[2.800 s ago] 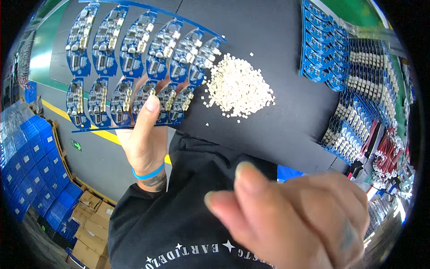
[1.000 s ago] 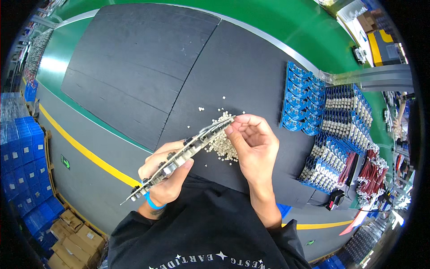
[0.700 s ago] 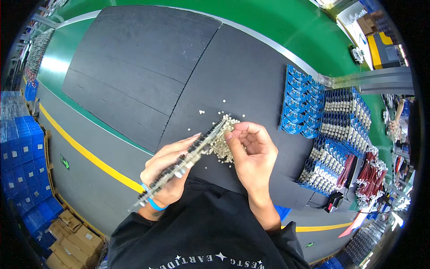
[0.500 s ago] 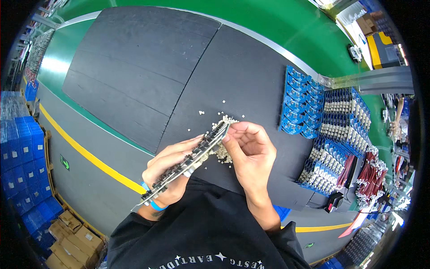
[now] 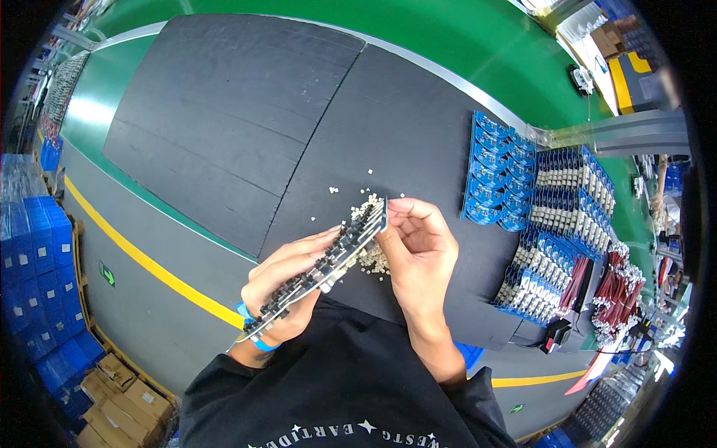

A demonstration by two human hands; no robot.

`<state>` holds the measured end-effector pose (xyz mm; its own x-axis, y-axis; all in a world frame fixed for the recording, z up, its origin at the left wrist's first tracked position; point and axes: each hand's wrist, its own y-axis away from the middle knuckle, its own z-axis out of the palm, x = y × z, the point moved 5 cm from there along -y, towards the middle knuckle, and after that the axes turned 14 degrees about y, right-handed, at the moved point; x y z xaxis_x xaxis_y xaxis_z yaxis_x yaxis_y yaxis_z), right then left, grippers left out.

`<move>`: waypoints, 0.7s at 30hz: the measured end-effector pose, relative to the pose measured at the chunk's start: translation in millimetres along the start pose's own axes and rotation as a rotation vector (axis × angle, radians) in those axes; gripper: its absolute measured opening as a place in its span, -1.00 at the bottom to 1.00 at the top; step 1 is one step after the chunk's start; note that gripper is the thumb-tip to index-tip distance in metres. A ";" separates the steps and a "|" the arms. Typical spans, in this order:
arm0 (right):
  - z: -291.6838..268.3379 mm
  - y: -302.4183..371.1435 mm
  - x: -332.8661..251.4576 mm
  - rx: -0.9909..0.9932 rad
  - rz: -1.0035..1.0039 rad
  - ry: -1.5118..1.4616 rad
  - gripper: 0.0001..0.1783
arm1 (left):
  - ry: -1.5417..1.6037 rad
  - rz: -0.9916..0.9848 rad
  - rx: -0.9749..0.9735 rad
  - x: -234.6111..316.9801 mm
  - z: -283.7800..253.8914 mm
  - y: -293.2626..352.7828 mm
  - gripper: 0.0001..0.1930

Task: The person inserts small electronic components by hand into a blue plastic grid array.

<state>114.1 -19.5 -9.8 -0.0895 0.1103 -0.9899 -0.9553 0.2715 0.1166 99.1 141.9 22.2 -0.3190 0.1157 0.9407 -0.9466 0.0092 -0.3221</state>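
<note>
Tabletop (image 5: 239,97): board (image 5: 336,257) partly hides probable connector pile (image 5: 375,263).

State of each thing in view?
Left hand: gripping the circuit board
Right hand: at the circuit board's upper end, grip unclear
Circuit board: held, tilted, nearly edge-on
White pieces: loose, heaped, some scattered
Blue boards: grouped at right
Red wires: bunched
Cardboard boxes: stacked
Blue crates: stacked
</note>
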 end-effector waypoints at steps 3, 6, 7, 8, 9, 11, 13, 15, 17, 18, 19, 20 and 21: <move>-0.1 -0.7 -0.7 -0.010 -0.007 -0.010 -0.76 | -0.001 0.007 -0.022 1.2 0.7 -1.4 -0.82; -2.0 0.4 2.2 -0.002 0.014 0.022 -0.77 | 0.024 0.003 -0.009 -3.7 -0.4 1.9 -0.82; -2.5 0.7 1.3 -0.007 0.005 0.040 -0.78 | 0.023 0.003 -0.008 -5.8 0.2 1.1 -0.82; -2.6 1.2 0.3 -0.012 -0.004 0.057 -0.79 | 0.001 0.081 -0.042 -4.8 3.5 -1.2 -0.82; -2.3 2.3 0.0 -0.011 -0.004 0.057 -0.79 | -0.019 0.158 -0.078 -3.7 6.3 -2.8 -0.82; -0.8 5.0 -2.0 0.003 -0.012 0.089 -0.77 | -0.037 0.159 -0.132 -3.8 5.3 -2.5 -0.80; 2.7 5.6 -8.2 0.005 -0.016 0.035 -0.76 | -0.060 0.080 -0.123 -3.8 4.2 -1.2 -0.78; 3.5 5.2 -11.9 0.006 -0.020 -0.020 -0.74 | -0.057 0.071 -0.133 -5.0 4.7 -2.1 -0.79; 4.7 3.5 -14.4 -0.022 -0.039 -0.014 -0.72 | 0.044 0.077 -0.128 -8.6 4.0 -0.8 -0.79; 4.0 2.8 -13.6 -0.021 -0.039 -0.014 -0.72 | 0.044 0.077 -0.130 -7.7 4.2 -0.2 -0.79; 4.3 2.1 -12.1 -0.040 -0.027 -0.031 -0.72 | 0.038 0.055 -0.121 -7.0 4.1 0.4 -0.80; 4.6 1.8 -10.9 -0.060 -0.014 -0.048 -0.72 | 0.031 0.034 -0.112 -7.1 3.8 0.8 -0.80; 4.3 2.1 -11.1 -0.060 -0.015 -0.048 -0.72 | 0.031 0.034 -0.113 -8.9 2.7 1.1 -0.80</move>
<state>114.3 -16.0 1.7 -0.0631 0.1532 -0.9862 -0.9718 0.2156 0.0957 100.7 138.2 13.9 -0.3477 0.1481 0.9258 -0.9236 0.1162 -0.3654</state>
